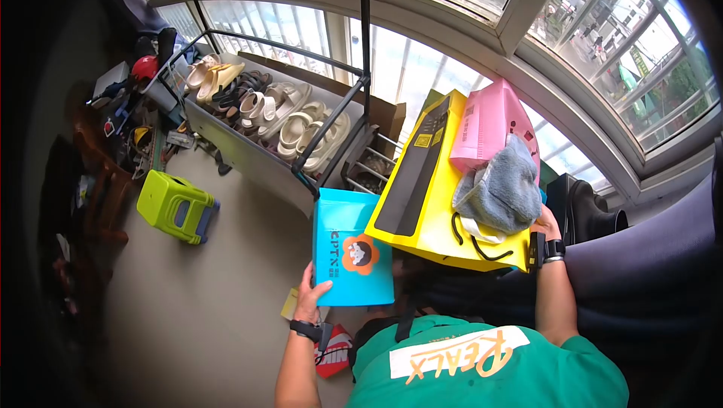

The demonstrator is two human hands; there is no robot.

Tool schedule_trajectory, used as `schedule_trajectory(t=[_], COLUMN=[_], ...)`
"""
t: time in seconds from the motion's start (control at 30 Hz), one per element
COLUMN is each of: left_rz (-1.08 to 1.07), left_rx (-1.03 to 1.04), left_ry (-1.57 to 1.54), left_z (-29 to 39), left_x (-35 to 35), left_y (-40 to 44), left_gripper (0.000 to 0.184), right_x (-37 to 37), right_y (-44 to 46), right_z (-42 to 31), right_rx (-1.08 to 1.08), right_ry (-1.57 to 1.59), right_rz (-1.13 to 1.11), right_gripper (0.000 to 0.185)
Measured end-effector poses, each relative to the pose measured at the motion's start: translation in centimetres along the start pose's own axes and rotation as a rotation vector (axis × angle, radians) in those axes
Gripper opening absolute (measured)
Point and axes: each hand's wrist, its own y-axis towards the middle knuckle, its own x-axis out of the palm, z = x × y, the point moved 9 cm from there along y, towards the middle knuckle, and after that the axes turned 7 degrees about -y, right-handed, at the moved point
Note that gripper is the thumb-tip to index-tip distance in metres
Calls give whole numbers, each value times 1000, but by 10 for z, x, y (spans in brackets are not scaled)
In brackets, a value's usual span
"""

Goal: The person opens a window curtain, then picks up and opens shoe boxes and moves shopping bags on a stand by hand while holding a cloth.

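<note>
My left hand (309,296) grips the lower left edge of a bright blue paper bag (335,216), which has an orange flower with a cartoon face on it. To its right is a large yellow paper bag (433,216) with a black panel and black cord handles, tilted on its side. A pink packet (482,133) and a grey-blue cloth (501,193) lie at its opening. My right hand (547,226) is closed at the yellow bag's right edge, beside the cloth; some of its fingers are hidden there.
Several pairs of sandals and clogs (301,133) stand on a rack (248,159) with black poles by the window. A green step stool (177,205) is on the floor at left. A red shoebox (334,351) is near my left wrist. Black boots (591,212) stand at right.
</note>
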Motion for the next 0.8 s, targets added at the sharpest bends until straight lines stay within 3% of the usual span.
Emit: schedule_trajectory(t=[0.37,0.7,0.8], left_rz=[-324,-485,-503], left_rx=[-8,-174,-340], left_ry=[143,130,104], left_z=[13,-29,-32], left_x=[131,201,210], left_y=[142,243,253], left_gripper=[83,59,47], right_x=[45,49,58], right_y=[-19,-9,1], right_z=[-17,-24,-22], right_rx=[-39,-156,-184], right_ry=[49,-15,1], right_rz=[-9,98,82], right_gripper=[32,31,28])
